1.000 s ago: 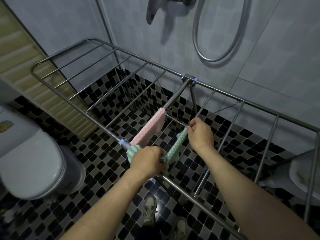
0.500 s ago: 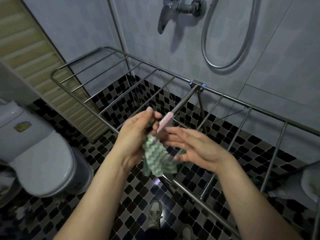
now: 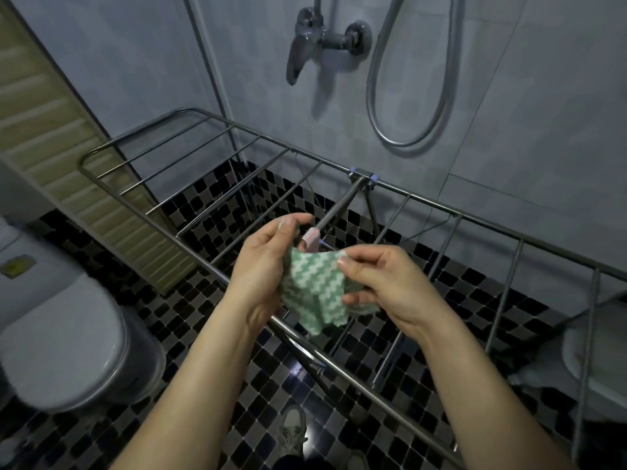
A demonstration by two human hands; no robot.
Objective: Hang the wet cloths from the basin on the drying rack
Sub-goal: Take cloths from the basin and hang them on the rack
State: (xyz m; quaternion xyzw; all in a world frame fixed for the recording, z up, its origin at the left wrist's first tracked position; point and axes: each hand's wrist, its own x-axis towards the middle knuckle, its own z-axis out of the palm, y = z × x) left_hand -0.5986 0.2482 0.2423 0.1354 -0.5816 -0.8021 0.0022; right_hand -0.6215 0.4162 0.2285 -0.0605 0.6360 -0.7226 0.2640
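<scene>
A green-and-white patterned cloth point(image 3: 314, 293) hangs crumpled between both hands above the middle of the steel drying rack point(image 3: 441, 206). My left hand point(image 3: 263, 266) pinches its upper left part. My right hand point(image 3: 383, 283) pinches its upper right edge between thumb and fingers. A pink cloth point(image 3: 310, 239) hangs on the rack's centre bar just behind the hands; only its top shows.
A white toilet point(image 3: 57, 337) stands at the left. A shower mixer point(image 3: 315, 39) and hose point(image 3: 407, 96) are on the tiled wall behind the rack. A white basin point(image 3: 597, 354) sits at the right edge. My shoe point(image 3: 293, 429) shows below the rack.
The green cloth, draped over a rack bar a second ago, has been lifted off. My right hand, open half a second ago, now pinches the cloth's edge. The camera tilted upward.
</scene>
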